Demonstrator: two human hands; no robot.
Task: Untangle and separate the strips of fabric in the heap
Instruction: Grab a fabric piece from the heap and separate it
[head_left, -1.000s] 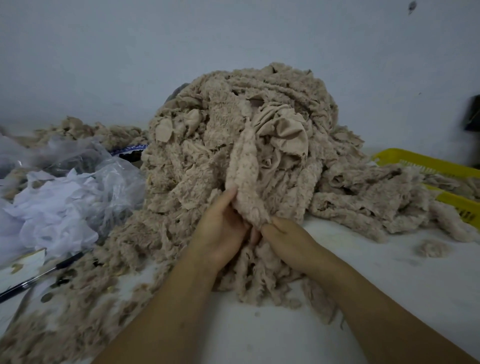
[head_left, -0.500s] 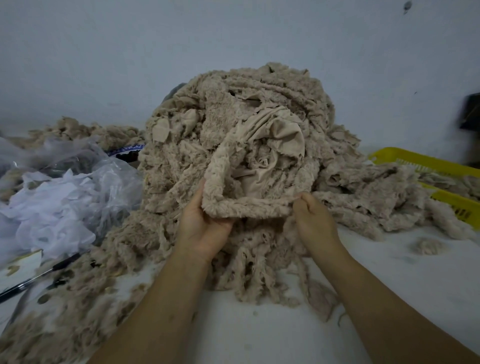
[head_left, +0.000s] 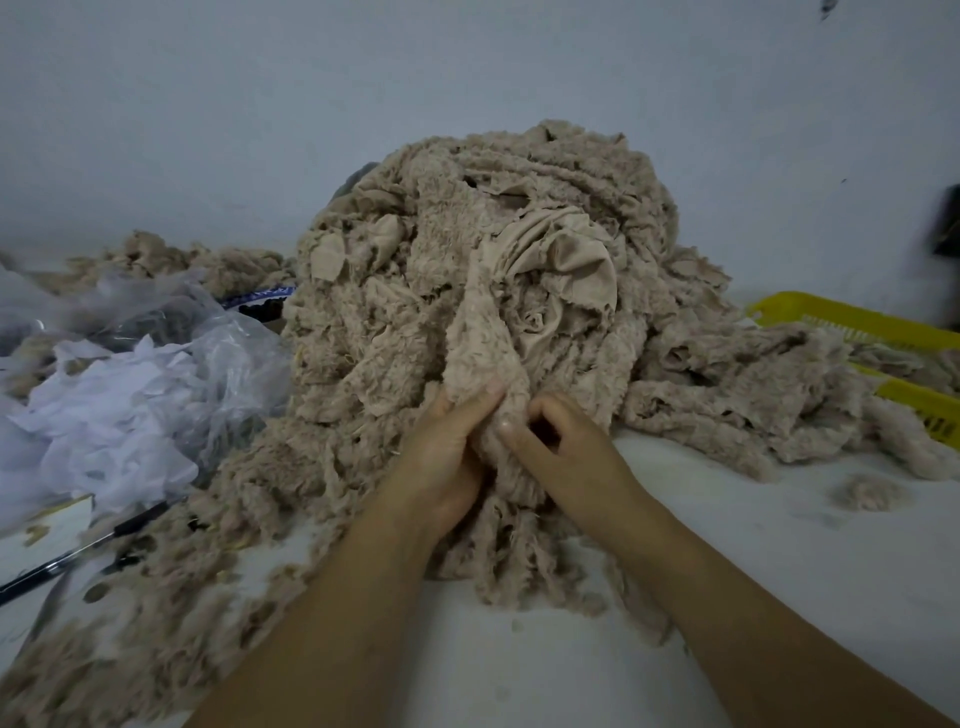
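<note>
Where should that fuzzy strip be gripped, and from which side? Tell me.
Grip the strip at its lower end, from the near side, where the left hand and right hand pinch it. That end lies exposed down the front of the heap; its upper part vanishes into the tangle.

The left hand (head_left: 441, 467) and right hand (head_left: 566, 454) are seen bare, as are both forearms; the thumbnails are cut short.
</note>
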